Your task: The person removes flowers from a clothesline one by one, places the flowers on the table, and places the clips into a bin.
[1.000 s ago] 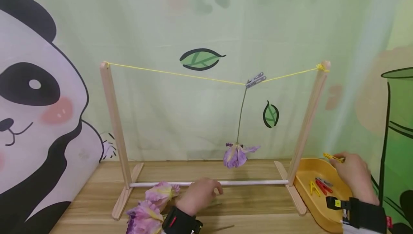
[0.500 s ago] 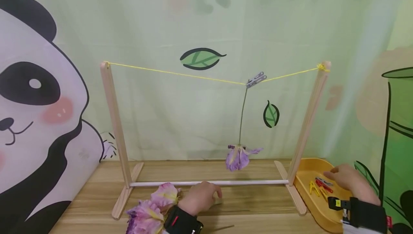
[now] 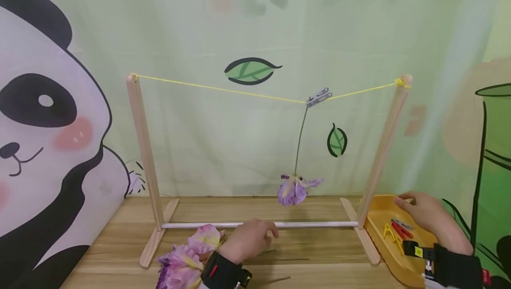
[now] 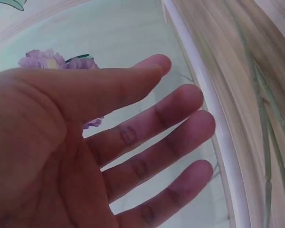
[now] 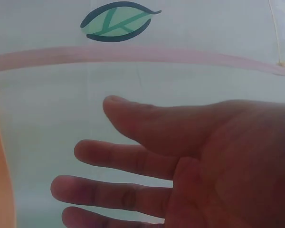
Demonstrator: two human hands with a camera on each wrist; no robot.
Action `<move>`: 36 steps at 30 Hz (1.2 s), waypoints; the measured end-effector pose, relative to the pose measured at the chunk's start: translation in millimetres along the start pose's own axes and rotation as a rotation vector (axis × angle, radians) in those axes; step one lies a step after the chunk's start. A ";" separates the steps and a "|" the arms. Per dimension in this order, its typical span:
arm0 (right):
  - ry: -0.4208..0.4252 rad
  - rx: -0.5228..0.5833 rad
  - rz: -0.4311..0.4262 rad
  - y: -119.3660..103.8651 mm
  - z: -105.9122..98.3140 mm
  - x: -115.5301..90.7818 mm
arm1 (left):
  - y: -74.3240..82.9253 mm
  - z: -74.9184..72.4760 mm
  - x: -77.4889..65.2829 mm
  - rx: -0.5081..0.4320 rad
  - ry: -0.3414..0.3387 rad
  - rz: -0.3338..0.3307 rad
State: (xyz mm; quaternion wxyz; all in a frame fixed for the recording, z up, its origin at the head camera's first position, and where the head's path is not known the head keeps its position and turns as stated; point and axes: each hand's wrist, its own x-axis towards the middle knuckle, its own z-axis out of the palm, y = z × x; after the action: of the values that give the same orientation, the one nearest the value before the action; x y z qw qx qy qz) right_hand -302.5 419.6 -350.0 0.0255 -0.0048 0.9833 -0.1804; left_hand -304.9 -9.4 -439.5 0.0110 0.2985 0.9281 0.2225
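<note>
My left hand (image 3: 247,239) hovers low over the table beside loose purple-pink flowers (image 3: 179,264); the left wrist view shows its fingers spread and relaxed, nothing held. Green stems (image 4: 266,142) lie on the wood near its fingertips. My right hand (image 3: 425,211), fingers extended and holding nothing, is over the back right of a yellow tray (image 3: 393,260). Inside the tray lie yellow clothespins (image 3: 388,231), a red clothespin (image 3: 402,229) and a grey one. One flower (image 3: 293,190) hangs head down from a yellow string (image 3: 219,88), its stem pinched by a grey clothespin (image 3: 318,97).
Two wooden posts (image 3: 145,151) on flat feet carry the string, which sags toward the clothespin. A white rod (image 3: 315,224) joins them low down, just behind my left hand. A printed curtain (image 3: 191,147) closes off the back.
My right hand has let go of a yellow clothespin, which now lies in the tray, then lifted slightly toward the back. My left hand has barely moved.
</note>
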 end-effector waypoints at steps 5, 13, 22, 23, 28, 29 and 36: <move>0.025 0.020 -0.011 -7.1 -4.2 -1.9 | 1.1 -3.7 2.8 -0.039 0.050 0.017; 0.079 0.010 -0.050 -23.2 -11.4 -6.8 | 3.9 -6.4 9.9 -0.121 0.176 0.025; 0.114 -0.011 -0.206 -52.3 -7.3 -14.6 | 10.4 -11.7 14.4 -0.190 0.358 0.015; 0.112 -0.008 -0.224 -55.9 -5.9 -15.6 | 11.1 -11.9 14.9 -0.203 0.385 0.015; 0.121 0.019 -0.291 -73.9 1.1 -19.2 | 13.9 -12.3 17.7 -0.336 0.501 0.033; 0.126 0.030 -0.307 -77.5 2.7 -19.5 | 14.2 -12.4 17.8 -0.373 0.518 0.040; 0.214 0.074 -0.403 -101.1 14.0 -22.3 | 15.6 -16.6 11.3 -0.629 0.570 0.068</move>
State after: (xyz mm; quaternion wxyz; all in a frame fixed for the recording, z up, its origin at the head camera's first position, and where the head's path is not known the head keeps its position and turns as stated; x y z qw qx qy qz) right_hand -279.4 320.5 -326.1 -0.1154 -0.1808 0.9523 -0.2172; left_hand -308.1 1.4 -416.8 -0.1627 0.2374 0.7706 0.5686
